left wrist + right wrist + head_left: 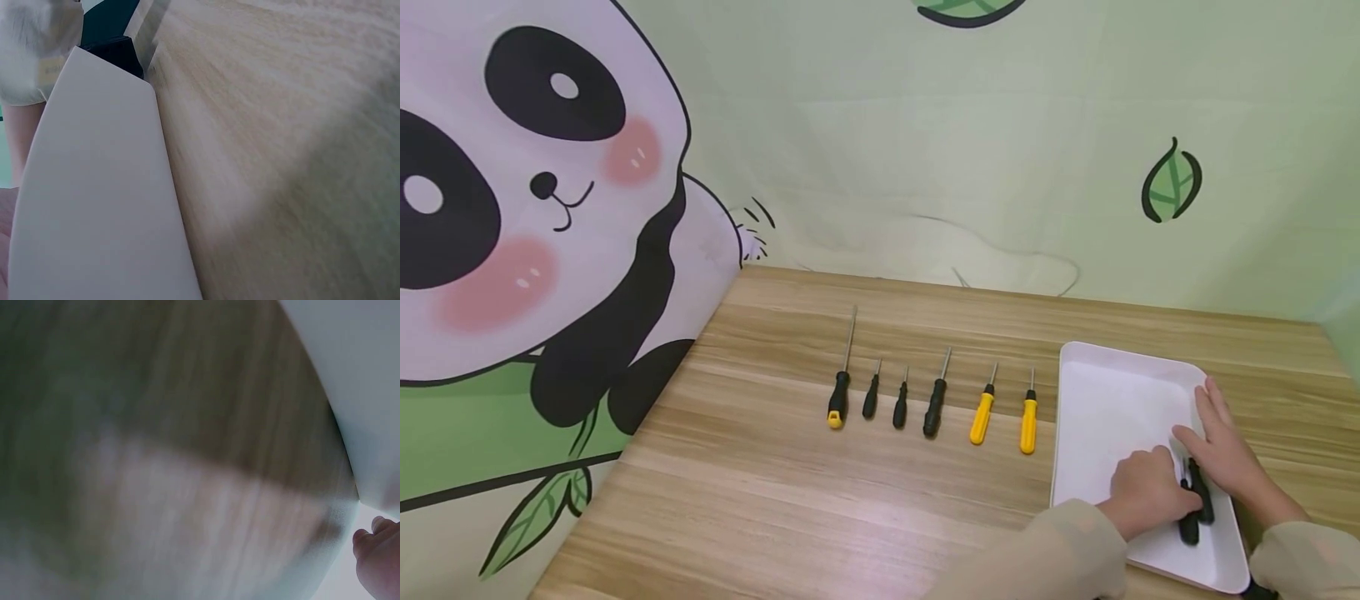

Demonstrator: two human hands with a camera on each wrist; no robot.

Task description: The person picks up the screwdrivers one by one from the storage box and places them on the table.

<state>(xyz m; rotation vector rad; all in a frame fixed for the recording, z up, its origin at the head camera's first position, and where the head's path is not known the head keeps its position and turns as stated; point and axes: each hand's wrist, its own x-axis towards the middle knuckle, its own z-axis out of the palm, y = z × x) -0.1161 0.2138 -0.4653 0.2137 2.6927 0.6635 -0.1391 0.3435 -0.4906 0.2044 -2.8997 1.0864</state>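
A white tray (1097, 400) lies on the right side of the wooden table, with two black-handled screwdrivers inside near its right wall. In the tray, my left hand (1150, 490) has curled fingers and grips one black screwdriver (1189, 527) by its handle. The other black screwdriver (1205, 498) lies alongside, partly covered. My right hand (1228, 450) rests on the tray's right rim with straight fingers, its thumb reaching inside. The left wrist view shows mostly the tray's outer wall (100, 187); fingertips (378, 550) appear at the right wrist view's edge.
Left of the tray, several screwdrivers lie in a row: a long black-and-yellow one (838, 400), black ones (935, 408) and yellow ones (1028, 425). A dark object (1259, 592) sits by the tray's near right corner. A panda-printed wall (925, 167) stands behind the table.
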